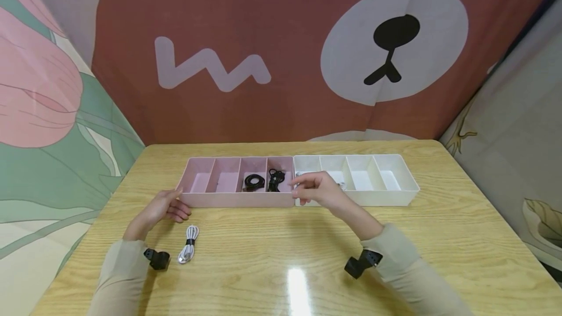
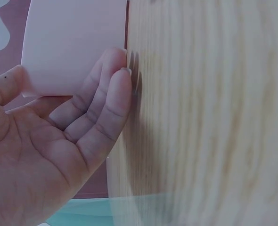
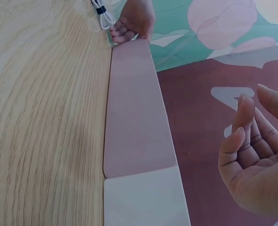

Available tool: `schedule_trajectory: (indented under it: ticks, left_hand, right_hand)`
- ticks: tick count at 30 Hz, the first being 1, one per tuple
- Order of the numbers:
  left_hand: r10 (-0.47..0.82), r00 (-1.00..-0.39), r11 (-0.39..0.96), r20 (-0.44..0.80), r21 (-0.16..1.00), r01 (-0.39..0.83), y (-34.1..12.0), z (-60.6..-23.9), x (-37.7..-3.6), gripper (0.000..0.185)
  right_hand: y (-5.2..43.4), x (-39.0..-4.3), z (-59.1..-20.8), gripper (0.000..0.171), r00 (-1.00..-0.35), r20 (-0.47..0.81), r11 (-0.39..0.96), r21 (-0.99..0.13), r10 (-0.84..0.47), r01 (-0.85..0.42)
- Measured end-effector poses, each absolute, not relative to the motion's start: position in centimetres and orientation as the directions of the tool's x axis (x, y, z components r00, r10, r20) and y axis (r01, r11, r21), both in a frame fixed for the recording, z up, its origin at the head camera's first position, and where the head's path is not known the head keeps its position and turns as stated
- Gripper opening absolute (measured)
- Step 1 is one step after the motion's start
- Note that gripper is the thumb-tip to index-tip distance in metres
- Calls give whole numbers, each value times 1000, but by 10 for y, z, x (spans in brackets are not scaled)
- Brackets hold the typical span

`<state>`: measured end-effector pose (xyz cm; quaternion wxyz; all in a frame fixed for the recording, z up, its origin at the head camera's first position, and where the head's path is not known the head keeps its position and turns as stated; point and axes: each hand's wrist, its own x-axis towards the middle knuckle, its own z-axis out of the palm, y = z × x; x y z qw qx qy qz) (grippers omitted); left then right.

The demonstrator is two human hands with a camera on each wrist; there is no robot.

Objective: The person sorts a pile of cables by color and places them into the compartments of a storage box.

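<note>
At the left end of a pink divided box, my left hand touches the corner with its thumb, the other fingers loosely bent close to the tabletop. My right hand is raised over the near rim where the pink box meets a white divided box; its fingers are loosely bent with nothing between them. A black coiled cable and a black bundled cable lie in the two right-hand pink compartments. White items in the white box are partly hidden behind the right hand.
A white cable tied with a black band lies on the wooden table, in front of the left hand. Behind the table hangs a brown printed cloth. Both boxes stand end to end near the table's back edge.
</note>
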<state>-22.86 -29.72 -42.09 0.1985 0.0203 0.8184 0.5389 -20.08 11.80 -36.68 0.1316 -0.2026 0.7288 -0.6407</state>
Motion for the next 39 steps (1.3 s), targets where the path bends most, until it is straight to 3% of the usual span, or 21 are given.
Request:
schedule_trajectory:
  ticks: [17,26,39]
  left_hand:
    - [257,-918,441,-301,882,-166,-298,-419,-230,53]
    - [279,-906,431,-317,885,-177,-298,-417,-229,54]
    - [287,-907,424,-309,890,-169,-300,-417,-230,54]
  right_hand:
    - [78,-198,-379,30,-810,92,134,-969,-579,-206]
    - [52,-202,-403,32,-784,-10,193,-971,-621,-141]
    - [28,-207,-414,32,-738,-32,242,-953,-674,-180]
